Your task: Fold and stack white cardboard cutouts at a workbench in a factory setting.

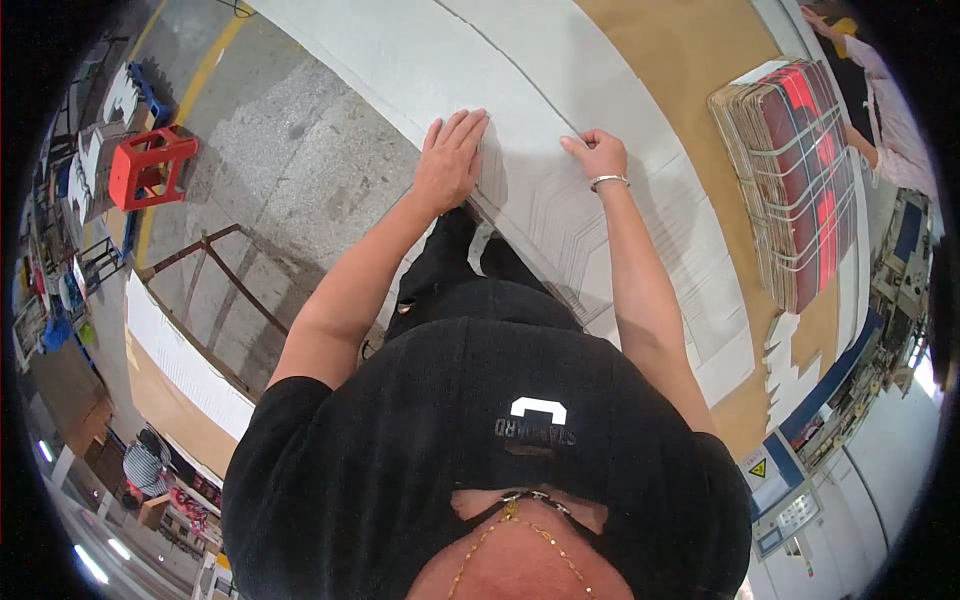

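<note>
My left hand [452,160] lies flat near the left edge of a large white sheet [500,90], its fingers stretched out and close together. To its right my right hand [600,155], with a bracelet [609,182] at the wrist, is closed, thumb and curled fingers at the end of a long dark edge line in the sheet. It appears to pinch the sheet there; the fingers partly hide the grip. Below both hands the white surface bears faint angular grey lines [575,245].
Brown board [665,50] lies beyond the white sheet on the right. A strapped bundle of boards [785,180] sits on it, beside another person's arm [865,150]. At left are a red stool [152,165] and a metal frame [235,275] above the concrete floor.
</note>
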Demonstrator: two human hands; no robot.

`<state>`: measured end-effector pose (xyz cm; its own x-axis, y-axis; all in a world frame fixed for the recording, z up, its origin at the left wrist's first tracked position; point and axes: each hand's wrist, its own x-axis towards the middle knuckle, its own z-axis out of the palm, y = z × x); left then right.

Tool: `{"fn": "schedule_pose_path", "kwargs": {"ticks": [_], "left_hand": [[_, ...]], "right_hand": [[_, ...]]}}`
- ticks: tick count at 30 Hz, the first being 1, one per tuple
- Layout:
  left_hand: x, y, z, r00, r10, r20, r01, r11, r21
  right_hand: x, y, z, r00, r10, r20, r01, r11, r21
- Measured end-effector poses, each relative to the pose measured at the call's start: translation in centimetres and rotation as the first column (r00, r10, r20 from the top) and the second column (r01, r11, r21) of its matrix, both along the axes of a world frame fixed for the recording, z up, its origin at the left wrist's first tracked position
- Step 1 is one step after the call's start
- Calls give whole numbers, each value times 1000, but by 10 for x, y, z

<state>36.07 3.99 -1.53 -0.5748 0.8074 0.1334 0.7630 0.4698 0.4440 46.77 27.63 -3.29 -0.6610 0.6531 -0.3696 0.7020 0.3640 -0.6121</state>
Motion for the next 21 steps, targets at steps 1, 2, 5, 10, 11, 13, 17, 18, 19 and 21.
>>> {"fn": "schedule_pose_path", "kwargs": {"ticks": [1, 2, 5, 10, 11, 13, 17, 18, 19, 21], "left_hand": [[0, -1, 2, 1000, 0, -15, 0, 1000, -21], [0, -1, 5, 1000, 0, -16, 0, 1000, -22], [1, -3, 8, 998, -58, -24, 55, 993, -103], [1, -2, 4, 991, -81, -106, 62, 983, -171], [1, -1, 4, 991, -83, -107, 64, 983, -172], [4, 0, 4, 991, -76, -107, 55, 981, -183], [5, 0, 2, 995, -50, -85, 36, 986, -161], [6, 1, 3, 988, -76, -131, 51, 981, -187], [7, 0, 4, 979, -102, -177, 63, 974, -218], [6, 2, 2, 980, -102, -169, 67, 978, -198]], "right_hand": [[-1, -1, 3, 1000, 0, -1, 0, 1000, 0], [0, -1, 7, 1000, 5, -9, -4, 1000, 12], [-3, -2, 18, 1000, 20, 22, -21, 999, 33], [2, 0, 15, 1000, 1, 26, -1, 1000, -12], [5, 1, 14, 999, -1, 49, 2, 1000, -12], [7, 2, 12, 997, -4, 74, 5, 1000, -13], [8, 1, 6, 998, -62, 2, 62, 997, -42], [9, 2, 4, 998, -71, 2, 71, 996, -50], [9, 3, 2, 997, -72, 2, 72, 996, -52], [12, 6, 0, 992, -69, -107, 60, 995, -84]]}}
